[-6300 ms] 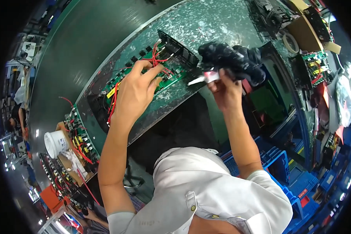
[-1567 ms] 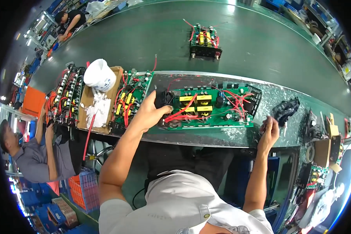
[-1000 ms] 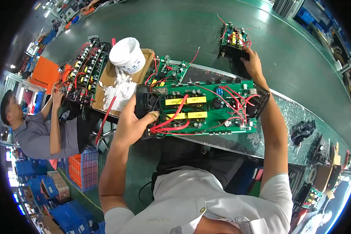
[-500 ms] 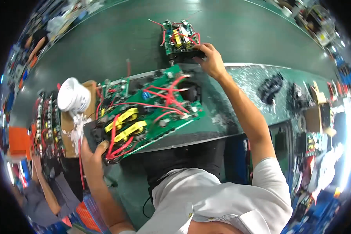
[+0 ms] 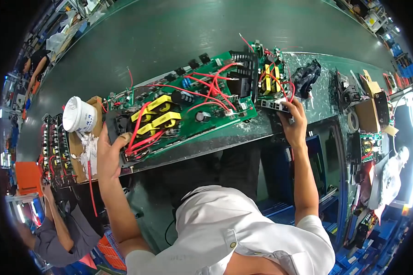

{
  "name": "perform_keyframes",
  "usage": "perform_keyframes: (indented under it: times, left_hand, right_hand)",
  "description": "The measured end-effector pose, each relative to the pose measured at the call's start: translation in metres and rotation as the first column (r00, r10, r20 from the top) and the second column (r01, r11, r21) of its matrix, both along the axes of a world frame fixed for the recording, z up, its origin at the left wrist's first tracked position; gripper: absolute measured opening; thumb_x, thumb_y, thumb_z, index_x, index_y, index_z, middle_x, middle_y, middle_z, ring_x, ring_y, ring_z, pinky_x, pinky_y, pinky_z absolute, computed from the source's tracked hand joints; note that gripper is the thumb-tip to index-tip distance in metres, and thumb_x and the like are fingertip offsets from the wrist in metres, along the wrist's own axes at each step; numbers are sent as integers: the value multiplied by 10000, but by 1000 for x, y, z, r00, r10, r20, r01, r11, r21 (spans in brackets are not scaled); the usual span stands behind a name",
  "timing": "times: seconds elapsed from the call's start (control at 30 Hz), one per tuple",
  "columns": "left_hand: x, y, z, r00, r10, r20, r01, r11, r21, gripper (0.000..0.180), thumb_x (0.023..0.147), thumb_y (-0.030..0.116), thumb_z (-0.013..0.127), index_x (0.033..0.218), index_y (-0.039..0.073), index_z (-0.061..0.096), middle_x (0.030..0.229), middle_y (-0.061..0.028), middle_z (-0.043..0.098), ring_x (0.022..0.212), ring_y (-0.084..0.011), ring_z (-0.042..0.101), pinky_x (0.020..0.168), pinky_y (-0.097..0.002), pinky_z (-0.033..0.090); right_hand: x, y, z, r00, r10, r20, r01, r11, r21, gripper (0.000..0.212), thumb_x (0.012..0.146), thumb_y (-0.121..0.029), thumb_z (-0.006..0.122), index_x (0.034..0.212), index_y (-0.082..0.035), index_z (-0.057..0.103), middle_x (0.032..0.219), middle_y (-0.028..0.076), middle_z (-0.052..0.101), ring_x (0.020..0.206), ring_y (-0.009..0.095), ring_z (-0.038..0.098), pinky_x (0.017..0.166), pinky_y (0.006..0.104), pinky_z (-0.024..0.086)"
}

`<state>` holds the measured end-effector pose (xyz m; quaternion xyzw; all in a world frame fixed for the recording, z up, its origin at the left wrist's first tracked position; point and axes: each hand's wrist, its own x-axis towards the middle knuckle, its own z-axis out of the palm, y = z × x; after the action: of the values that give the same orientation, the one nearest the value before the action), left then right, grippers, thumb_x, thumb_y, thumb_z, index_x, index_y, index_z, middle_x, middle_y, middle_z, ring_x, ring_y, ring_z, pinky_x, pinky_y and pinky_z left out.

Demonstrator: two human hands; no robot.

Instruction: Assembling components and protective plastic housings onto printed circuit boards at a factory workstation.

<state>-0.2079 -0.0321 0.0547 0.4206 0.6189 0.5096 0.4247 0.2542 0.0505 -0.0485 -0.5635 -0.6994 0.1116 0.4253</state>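
Note:
A large green circuit board [image 5: 202, 120] with yellow transformers and red wires lies slantwise over the bench in front of me. My left hand [image 5: 110, 151] grips its black end plate, the thumb on top and the fingers partly hidden beneath. Beyond its right end is a smaller circuit board [image 5: 276, 94], also green with yellow parts and red wires. My right hand [image 5: 296, 120] holds that one by its near end panel, thumb below and fingers over the edge. The two boards are very close together; I cannot tell whether they touch.
At left a white tub [image 5: 79, 114] stands at a cardboard box [image 5: 80, 158] smeared with white paste. Several boards [image 5: 59, 146] stand in rows beyond it. A crumpled black bag [image 5: 306, 75] lies behind my right hand. A tape roll [image 5: 352, 122] is farther right. Co-workers [image 5: 66, 233] are at left.
My right hand has brought the smaller board from the far middle of the bench to the right and nearer. The large board in my left hand has shifted slightly away from me.

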Motion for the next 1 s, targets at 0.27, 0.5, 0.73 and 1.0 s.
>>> perform_keyframes:
  times: [0.27,0.5,0.73,1.0]
  left_hand:
    - [20,6,-18,1000,-6,-6,6,999,50,409,824,-66,577,1230,-15,549,993,-46,660,873,-105,631,838,-259,497]
    - [28,4,-21,999,-52,-17,52,999,7,498,788,-75,610,1276,-9,534,997,-30,651,870,-96,623,828,-253,494]
    - [12,10,-19,976,-100,-191,102,995,2,448,793,-48,654,1227,10,559,1018,-15,649,892,-90,614,833,-257,492]
    - [-3,29,-44,958,-132,-256,116,990,-79,498,801,-30,666,1276,4,520,1025,-32,653,916,-118,616,859,-276,480]
  right_hand:
    - [-10,-14,63,973,174,-149,-203,956,-212,635,795,-130,747,1379,-65,509,1397,136,515,1267,296,518,1075,402,385]
    - [-55,12,37,268,97,-959,-775,613,-154,471,980,-251,578,1355,16,474,1268,103,599,1155,206,579,980,348,454]
    - [-74,3,49,641,119,-759,-505,809,-300,563,931,-216,661,1394,22,447,1201,103,602,995,155,608,861,285,485]
    - [-130,-4,55,991,127,-50,-136,929,-344,658,917,-419,649,1344,58,498,999,227,669,869,278,676,791,351,518]
